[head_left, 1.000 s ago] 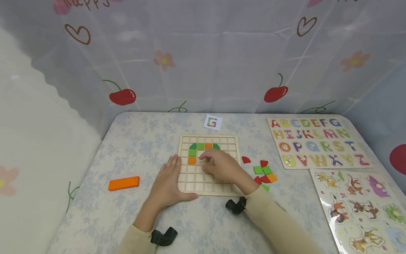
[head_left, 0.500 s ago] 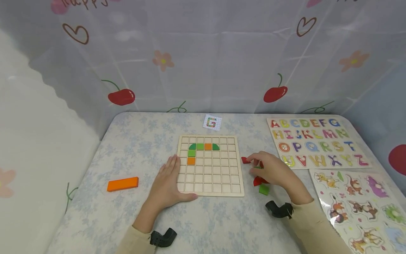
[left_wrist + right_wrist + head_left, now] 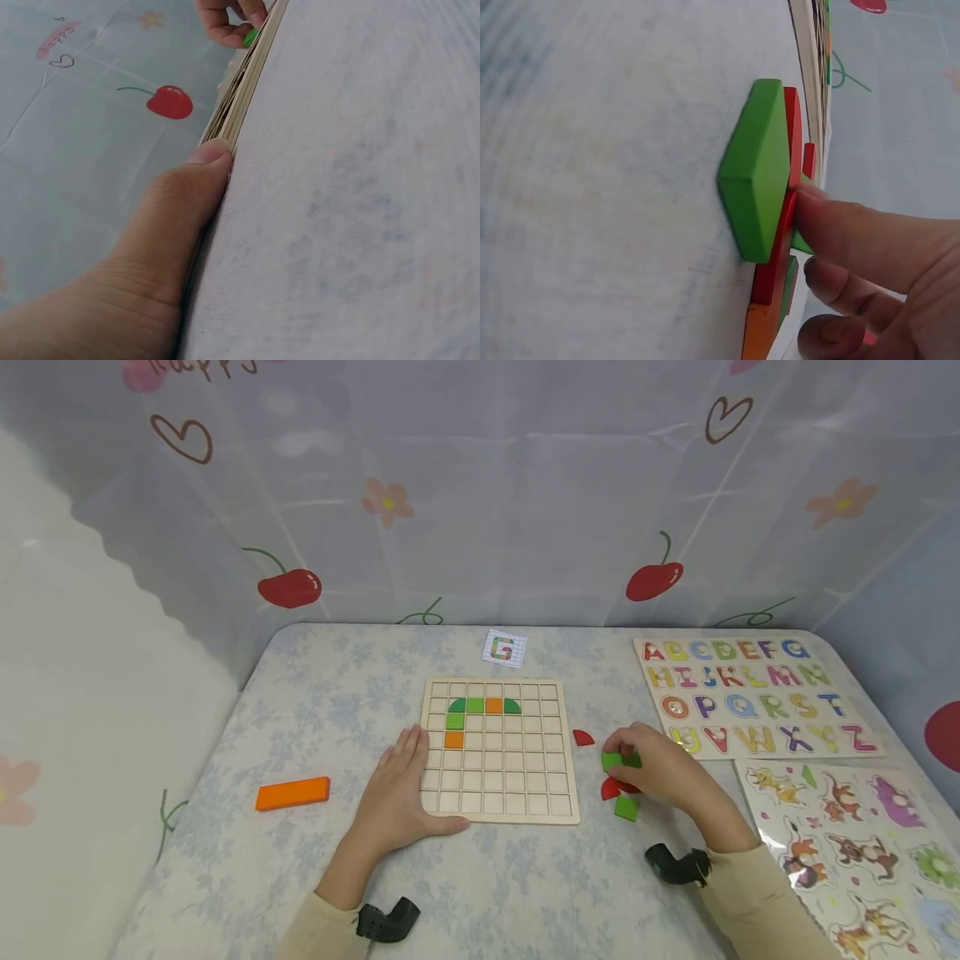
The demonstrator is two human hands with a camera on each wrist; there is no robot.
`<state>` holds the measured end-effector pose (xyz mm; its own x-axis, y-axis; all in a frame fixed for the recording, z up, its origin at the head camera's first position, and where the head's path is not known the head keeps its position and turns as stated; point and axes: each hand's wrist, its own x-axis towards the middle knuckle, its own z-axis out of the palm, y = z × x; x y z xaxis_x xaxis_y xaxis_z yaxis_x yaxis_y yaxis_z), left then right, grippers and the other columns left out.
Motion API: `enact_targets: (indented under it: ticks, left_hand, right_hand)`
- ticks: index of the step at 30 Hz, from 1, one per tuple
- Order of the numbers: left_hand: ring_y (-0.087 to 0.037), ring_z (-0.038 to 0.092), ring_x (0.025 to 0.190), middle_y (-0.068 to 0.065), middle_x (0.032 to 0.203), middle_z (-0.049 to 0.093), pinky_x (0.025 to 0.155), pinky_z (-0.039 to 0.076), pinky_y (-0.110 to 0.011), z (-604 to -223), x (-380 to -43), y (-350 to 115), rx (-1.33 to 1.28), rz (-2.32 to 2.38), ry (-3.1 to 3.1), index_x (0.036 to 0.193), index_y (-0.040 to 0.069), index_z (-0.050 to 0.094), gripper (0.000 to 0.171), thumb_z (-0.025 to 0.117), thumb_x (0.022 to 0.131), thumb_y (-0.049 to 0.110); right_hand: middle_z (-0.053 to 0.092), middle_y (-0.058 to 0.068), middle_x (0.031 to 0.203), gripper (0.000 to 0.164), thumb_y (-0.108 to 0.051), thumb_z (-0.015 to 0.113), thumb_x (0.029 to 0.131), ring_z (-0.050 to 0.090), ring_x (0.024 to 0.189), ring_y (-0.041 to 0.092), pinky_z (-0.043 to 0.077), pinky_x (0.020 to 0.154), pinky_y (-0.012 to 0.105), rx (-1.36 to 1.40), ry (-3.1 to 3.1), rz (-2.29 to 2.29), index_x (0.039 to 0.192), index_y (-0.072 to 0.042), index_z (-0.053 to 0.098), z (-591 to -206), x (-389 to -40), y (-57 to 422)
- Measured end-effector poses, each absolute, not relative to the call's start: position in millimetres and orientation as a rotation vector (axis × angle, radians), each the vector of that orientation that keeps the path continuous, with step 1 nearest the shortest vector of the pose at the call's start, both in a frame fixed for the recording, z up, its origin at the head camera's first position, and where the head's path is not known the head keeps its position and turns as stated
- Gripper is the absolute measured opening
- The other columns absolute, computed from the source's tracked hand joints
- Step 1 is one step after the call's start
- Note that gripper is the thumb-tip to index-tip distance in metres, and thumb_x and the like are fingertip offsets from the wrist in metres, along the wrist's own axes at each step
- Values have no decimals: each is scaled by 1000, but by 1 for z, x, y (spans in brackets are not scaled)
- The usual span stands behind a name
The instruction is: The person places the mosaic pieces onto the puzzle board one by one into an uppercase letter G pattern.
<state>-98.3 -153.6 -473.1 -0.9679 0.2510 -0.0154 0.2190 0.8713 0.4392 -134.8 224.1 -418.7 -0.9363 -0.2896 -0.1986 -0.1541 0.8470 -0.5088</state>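
My left hand (image 3: pixel 397 789) lies along the left side of the wooden grid board (image 3: pixel 517 785), fingers extended and the thumb against its near edge. On the board, two dark green quarter-circles, light green squares and orange squares form an angled line. Right of the board, my right hand (image 3: pixel 652 767) pinches a light green square tile (image 3: pixel 612 762) between thumb and fingers. Red quarter-circles (image 3: pixel 610 789) and another green square (image 3: pixel 626 808) lie just below it. In the right wrist view, that green square (image 3: pixel 757 172) stands closest, with red pieces and an orange piece (image 3: pixel 757 326) behind.
A lone red quarter-circle (image 3: pixel 583 738) lies by the board's right edge. A small card with a G pattern (image 3: pixel 504 648) is behind the board. An orange bar (image 3: pixel 292 793) lies at left. Alphabet (image 3: pixel 750 693) and animal puzzle boards (image 3: pixel 817 806) fill the right side.
My right hand has moved from over the board to the loose pieces at right, then settled on a green square tile. My left hand stays at the board's edge.
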Motion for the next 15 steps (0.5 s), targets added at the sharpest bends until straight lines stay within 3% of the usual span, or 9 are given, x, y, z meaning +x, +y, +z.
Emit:
enact_targets:
  ticks: [7, 15]
  left_hand:
    - [-25, 5, 157, -9, 168, 6, 126, 14, -49, -473, -98, -154, 374, 681, 2969, 159, 5, 9, 142, 72, 59, 83]
    - [-26, 5, 157, -11, 168, 5, 126, 13, -49, -470, -98, -153, 369, 693, 2949, 159, 4, 8, 142, 75, 59, 80]
  right_hand:
    - [61, 1, 96, 15, -15, 73, 89, 53, 87, 18, 47, 75, 33, -367, 2726, -819, 98, -16, 60, -420, -136, 226]
    - [62, 2, 98, 17, -17, 72, 91, 54, 77, 17, 48, 66, 27, -378, 2702, -961, 104, -17, 60, -421, -142, 218]
